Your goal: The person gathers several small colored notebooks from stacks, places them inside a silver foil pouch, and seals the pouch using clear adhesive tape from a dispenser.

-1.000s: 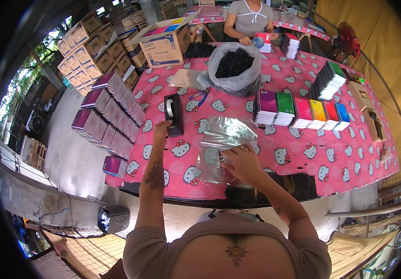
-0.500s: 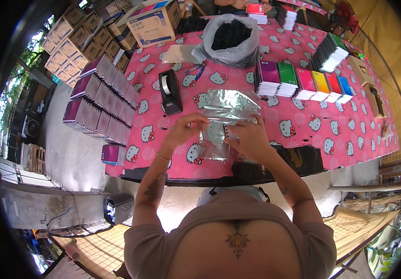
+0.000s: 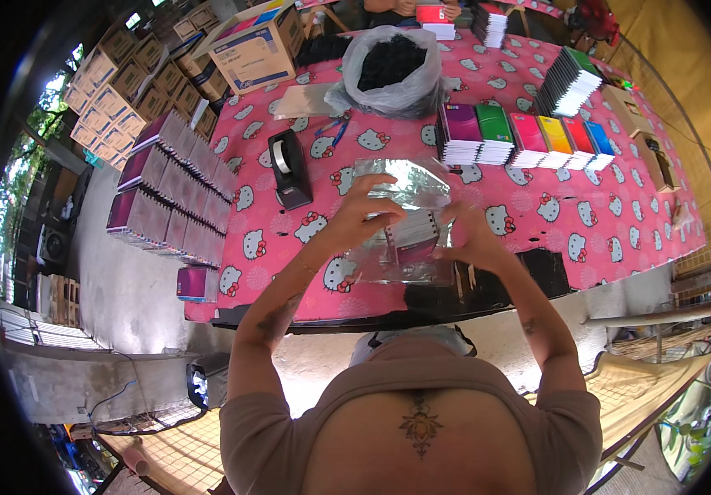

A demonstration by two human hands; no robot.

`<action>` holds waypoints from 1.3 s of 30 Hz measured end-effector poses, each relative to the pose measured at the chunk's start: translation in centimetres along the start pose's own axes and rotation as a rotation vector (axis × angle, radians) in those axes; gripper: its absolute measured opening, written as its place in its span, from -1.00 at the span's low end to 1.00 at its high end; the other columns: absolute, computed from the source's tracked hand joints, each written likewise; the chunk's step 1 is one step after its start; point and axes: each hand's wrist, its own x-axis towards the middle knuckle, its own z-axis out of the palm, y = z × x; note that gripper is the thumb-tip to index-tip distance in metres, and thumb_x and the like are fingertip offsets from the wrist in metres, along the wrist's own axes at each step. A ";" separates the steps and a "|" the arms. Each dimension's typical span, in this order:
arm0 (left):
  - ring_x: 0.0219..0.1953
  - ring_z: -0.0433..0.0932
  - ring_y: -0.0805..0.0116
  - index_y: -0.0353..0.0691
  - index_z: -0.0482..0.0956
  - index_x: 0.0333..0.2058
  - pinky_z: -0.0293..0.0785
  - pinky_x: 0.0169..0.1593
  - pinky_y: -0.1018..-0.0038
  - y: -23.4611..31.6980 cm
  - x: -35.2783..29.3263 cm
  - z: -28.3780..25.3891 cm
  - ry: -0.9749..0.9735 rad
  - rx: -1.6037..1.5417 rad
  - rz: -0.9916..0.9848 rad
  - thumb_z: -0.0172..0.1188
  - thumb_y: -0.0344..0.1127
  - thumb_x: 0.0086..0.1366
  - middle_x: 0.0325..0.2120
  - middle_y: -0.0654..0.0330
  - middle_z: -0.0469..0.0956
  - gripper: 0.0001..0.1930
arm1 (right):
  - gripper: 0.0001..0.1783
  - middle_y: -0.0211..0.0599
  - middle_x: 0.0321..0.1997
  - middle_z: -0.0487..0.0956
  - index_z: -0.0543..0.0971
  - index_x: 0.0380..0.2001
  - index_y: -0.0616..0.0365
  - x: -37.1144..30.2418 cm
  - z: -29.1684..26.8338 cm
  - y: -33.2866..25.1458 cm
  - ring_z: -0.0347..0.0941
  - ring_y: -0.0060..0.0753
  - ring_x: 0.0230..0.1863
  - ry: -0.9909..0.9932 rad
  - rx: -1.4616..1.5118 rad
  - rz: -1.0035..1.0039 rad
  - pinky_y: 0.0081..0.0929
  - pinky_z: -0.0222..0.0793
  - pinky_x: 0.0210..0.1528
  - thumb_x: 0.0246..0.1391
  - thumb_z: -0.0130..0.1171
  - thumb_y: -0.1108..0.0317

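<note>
A small notebook bundle (image 3: 415, 238) with white page edges, a purple part and dark spiral binding lies under shiny clear plastic film (image 3: 409, 177) on the table in front of me. My left hand (image 3: 364, 216) is over the film's left side, fingers bent and apart, with nothing plainly gripped. At the bundle's right side is my right hand (image 3: 477, 238), thumb low and fingers higher along the film's edge. It is blurred, so I cannot tell whether it pinches the film. Beyond my left hand stands a black tape dispenser (image 3: 291, 172).
Purple spiral notebooks (image 3: 166, 186) stand stacked at the left edge. Colourful notebook piles (image 3: 529, 142) sit to the right. Farther back are a plastic bag of black material (image 3: 393, 70), blue pens (image 3: 339, 132) and a cardboard box (image 3: 252, 58). Across the table, a person's hands hold a red-covered notebook (image 3: 435, 16).
My left hand has moved up and right over the film. My right hand has shifted right, uncovering more of the notebook bundle. The view has shifted slightly.
</note>
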 end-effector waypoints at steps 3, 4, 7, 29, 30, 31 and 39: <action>0.29 0.20 0.07 0.05 0.76 -0.28 0.16 0.30 0.13 -0.3 1.5 2.3 0.008 0.187 0.109 0.39 -0.39 0.15 0.25 0.10 0.28 -0.83 | -0.28 -0.20 0.30 0.35 0.55 0.06 -0.07 -0.2 1.9 -0.2 0.20 0.00 0.37 -0.118 -0.149 -0.204 -0.05 0.12 0.35 -0.27 0.56 0.22; 0.29 0.19 0.03 0.06 0.76 -0.29 0.12 0.32 0.09 -0.5 2.2 3.2 0.013 0.211 0.143 0.40 -0.36 0.15 0.27 0.10 0.27 -0.85 | -0.28 -0.19 0.34 0.31 0.56 0.08 -0.08 -0.5 2.6 0.6 0.18 0.02 0.39 -0.094 -0.114 -0.200 -0.05 0.09 0.37 -0.26 0.56 0.23; 0.34 0.11 -0.15 0.06 0.73 -0.22 0.02 0.34 -0.03 -2.2 1.8 4.9 0.038 0.296 0.162 0.43 -0.20 0.11 0.32 -0.02 0.19 -0.77 | -0.29 -0.13 0.42 0.17 0.57 0.12 -0.07 -0.7 4.0 1.4 0.13 0.08 0.42 -0.041 0.051 -0.201 -0.05 0.07 0.41 -0.22 0.53 0.27; 0.09 0.48 0.25 -0.25 0.57 0.07 0.48 0.02 0.34 1.4 -3.1 5.1 0.043 0.366 -0.093 0.32 -0.17 0.26 0.03 0.09 0.55 -0.55 | 0.03 -0.10 0.38 0.32 0.18 0.40 -0.02 2.8 0.0 0.1 0.15 -0.03 0.44 -0.340 0.175 -0.083 -0.13 0.05 0.43 -0.10 0.48 0.07; 0.12 0.46 0.20 -0.23 0.59 0.05 0.48 0.03 0.30 1.9 -3.3 5.2 0.072 0.522 0.015 0.33 -0.19 0.24 0.04 0.06 0.53 -0.57 | -0.12 -0.10 0.24 0.47 0.35 0.30 0.03 2.2 1.2 1.3 0.29 0.00 0.34 -0.234 0.116 -0.165 -0.10 0.08 0.42 -0.10 0.48 0.12; 0.14 0.44 0.15 -0.21 0.60 0.02 0.48 0.02 0.26 2.8 -3.2 5.5 0.109 0.569 0.037 0.34 -0.20 0.21 0.05 0.05 0.52 -0.58 | -0.20 -0.13 0.19 0.51 0.37 0.27 0.04 1.8 1.7 1.5 0.33 -0.01 0.31 -0.202 0.109 -0.192 -0.09 0.09 0.41 -0.05 0.44 0.16; -0.18 0.55 0.07 -0.14 0.64 -0.12 0.47 -0.17 0.21 1.8 -2.2 5.0 -0.009 0.332 -0.276 0.36 -0.23 0.15 -0.34 0.13 0.59 -0.68 | -0.47 -0.17 -0.05 0.62 0.41 0.09 0.11 0.8 3.9 0.1 0.46 -0.09 0.16 -0.004 0.124 -0.036 -0.07 0.26 0.27 0.05 0.32 0.33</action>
